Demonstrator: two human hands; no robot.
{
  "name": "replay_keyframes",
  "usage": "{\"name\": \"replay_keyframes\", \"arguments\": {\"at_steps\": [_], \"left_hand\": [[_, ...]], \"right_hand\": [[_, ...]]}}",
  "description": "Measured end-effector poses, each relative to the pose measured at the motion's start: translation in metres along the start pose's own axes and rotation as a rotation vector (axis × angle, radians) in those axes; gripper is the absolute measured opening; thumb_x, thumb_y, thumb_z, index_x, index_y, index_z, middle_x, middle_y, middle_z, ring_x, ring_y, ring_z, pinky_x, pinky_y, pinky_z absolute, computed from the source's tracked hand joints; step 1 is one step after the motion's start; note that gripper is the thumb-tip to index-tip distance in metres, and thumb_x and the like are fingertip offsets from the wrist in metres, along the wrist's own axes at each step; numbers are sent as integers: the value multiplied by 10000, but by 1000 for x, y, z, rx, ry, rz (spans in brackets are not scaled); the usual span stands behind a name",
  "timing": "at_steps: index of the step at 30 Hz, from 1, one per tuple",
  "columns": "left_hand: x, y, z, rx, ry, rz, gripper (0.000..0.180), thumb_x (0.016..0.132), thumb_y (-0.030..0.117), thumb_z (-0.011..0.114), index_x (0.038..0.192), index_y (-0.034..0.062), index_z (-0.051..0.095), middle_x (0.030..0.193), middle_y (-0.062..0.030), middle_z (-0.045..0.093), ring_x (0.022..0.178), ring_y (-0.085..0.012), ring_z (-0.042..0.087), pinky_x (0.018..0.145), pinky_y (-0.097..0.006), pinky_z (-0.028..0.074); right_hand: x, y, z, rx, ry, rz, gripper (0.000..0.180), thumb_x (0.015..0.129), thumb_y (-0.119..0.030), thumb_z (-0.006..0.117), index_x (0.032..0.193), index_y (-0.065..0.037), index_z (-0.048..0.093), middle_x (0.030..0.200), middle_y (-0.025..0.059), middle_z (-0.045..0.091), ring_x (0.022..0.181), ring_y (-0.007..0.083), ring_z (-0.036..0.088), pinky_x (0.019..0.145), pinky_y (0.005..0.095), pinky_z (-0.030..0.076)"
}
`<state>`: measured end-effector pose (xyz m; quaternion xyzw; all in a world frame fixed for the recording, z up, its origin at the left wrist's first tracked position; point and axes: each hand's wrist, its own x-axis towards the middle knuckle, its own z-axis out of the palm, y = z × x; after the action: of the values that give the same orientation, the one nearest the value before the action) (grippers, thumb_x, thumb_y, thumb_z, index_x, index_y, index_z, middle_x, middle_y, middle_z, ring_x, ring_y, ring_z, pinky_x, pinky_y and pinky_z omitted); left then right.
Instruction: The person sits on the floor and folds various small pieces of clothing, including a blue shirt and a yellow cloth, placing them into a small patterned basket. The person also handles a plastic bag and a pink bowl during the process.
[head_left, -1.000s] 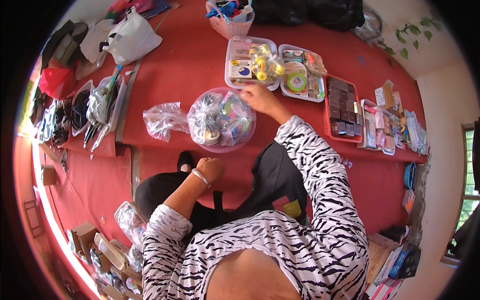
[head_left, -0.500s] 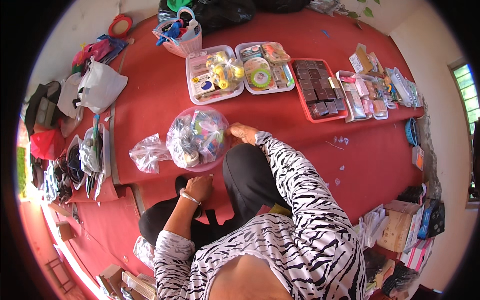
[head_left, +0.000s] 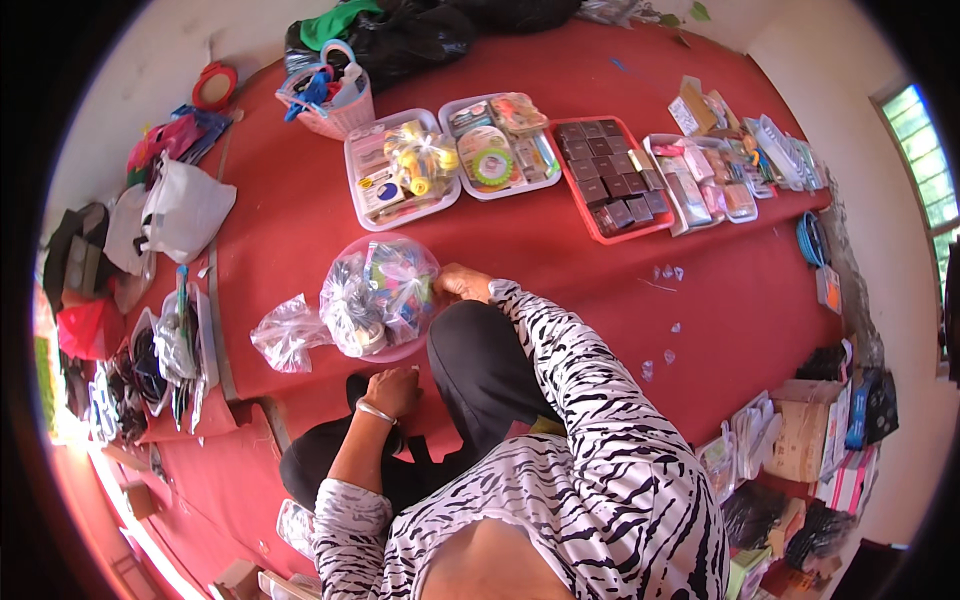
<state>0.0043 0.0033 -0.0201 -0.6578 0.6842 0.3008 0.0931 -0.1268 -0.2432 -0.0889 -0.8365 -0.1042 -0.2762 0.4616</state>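
Observation:
A round pink plastic basin stands on the red floor covering before my knees. Knotted clear plastic bags of small colourful items fill it. At its right side, my right hand has its fingers closed at the rim. My left hand, with a pale bangle at the wrist, is curled near my folded legs, just below the basin and apart from it. Its palm is hidden, so what it may hold does not show. A crumpled clear plastic bag lies against the basin's left side.
Beyond the basin stand two white trays of packaged goods, a red tray of dark boxes and a pink basket. White bags lie at the left. A cardboard box and packets are stacked at the right.
The whole view has shifted, so most things appear a little further left. My right hand stays at the basin's rim and my left hand stays curled by my legs.

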Motion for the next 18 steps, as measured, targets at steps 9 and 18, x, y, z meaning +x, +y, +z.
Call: {"name": "replay_keyframes", "arguments": {"at_steps": [9,18], "left_hand": [[1,-3,5,24,25,33,302,783,235,565,1011,37,587,866,-165,648,848,-321,629,735,-435,506],[1,-5,9,4,133,66,248,786,231,564,946,42,585,794,-170,634,781,-340,630,685,-449,504]], "right_hand": [[-47,2,-19,-101,22,254,462,718,-459,616,615,-23,509,618,210,498,571,397,502,499,448,358],[-139,-33,-58,-359,109,661,135,671,-107,524,759,-48,608,717,141,558,667,317,535,602,398,418]]}}
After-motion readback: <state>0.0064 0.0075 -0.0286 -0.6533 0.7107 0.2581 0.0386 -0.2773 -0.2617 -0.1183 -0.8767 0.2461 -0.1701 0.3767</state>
